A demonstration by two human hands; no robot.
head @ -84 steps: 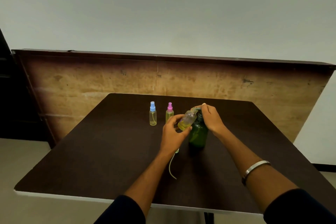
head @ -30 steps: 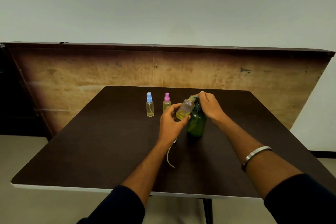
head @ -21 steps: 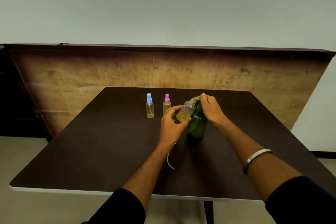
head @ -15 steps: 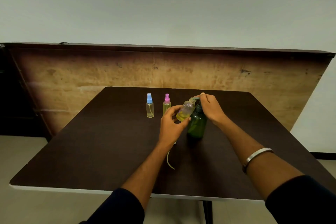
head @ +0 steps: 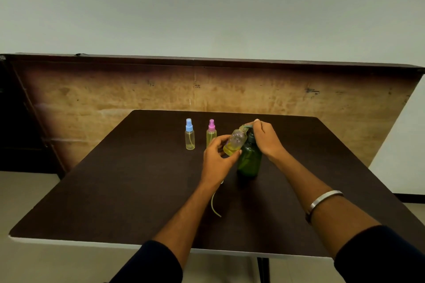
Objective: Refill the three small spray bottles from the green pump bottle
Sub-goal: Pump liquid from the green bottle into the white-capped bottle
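**At frame centre: uncapped bottle held tilted at pump spout**

At frame centre, gripped by left hand: uncapped spray bottle, tilted, neck against spout of green pump bottle. Pressed on pump head, fingers curled over it: right hand. Stood upright left of centre on dark table: blue-capped bottle and pink-capped bottle. Lay below left hand: dip tube.

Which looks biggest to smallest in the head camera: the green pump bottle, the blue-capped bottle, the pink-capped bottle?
1. green pump bottle, clearly largest, though also somewhat nearer.
2. blue-capped bottle and pink-capped bottle: alike; the left hand hides the pink one's base.
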